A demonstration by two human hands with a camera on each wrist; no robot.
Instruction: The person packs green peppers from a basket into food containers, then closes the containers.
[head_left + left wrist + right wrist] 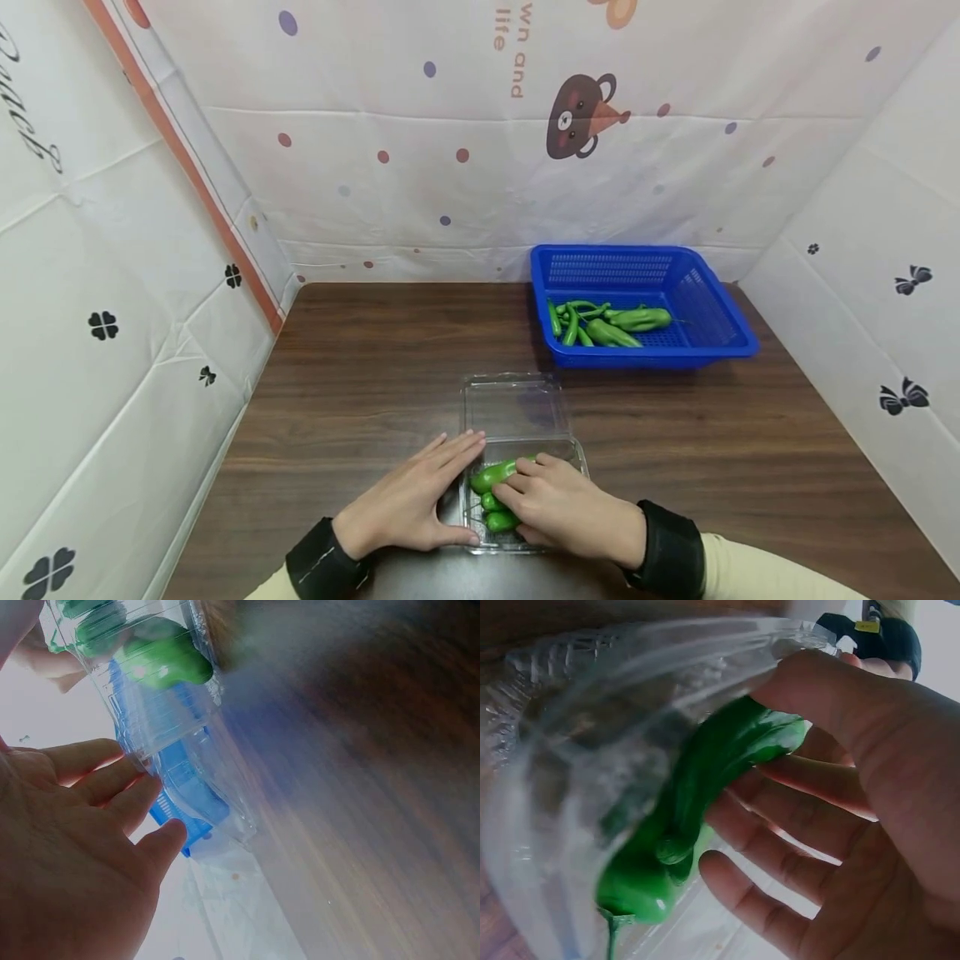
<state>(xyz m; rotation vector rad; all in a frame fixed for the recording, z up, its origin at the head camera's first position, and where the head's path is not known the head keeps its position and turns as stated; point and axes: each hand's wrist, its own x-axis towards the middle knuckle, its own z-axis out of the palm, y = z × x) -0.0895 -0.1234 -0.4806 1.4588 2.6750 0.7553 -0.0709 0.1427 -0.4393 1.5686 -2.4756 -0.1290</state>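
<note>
A clear plastic clamshell box (516, 407) lies on the table with its lid folded back, away from the person. Several green peppers (492, 477) lie side by side in the near half. My left hand (420, 502) rests against the box's left side, fingers extended and thumb at the near corner. My right hand (561, 505) reaches in from the right and holds a green pepper (720, 754) between thumb and fingers. Seen from the right wrist, another pepper with its stem lies under that one. The right hand hides part of the peppers from the head view.
A blue plastic basket (660, 360) with several green peppers (611, 335) stands at the back right, beyond the box. Brown wood-grain table (360, 375) extends on both sides. Printed white sheets (375, 192) hang behind the table and to its left and right.
</note>
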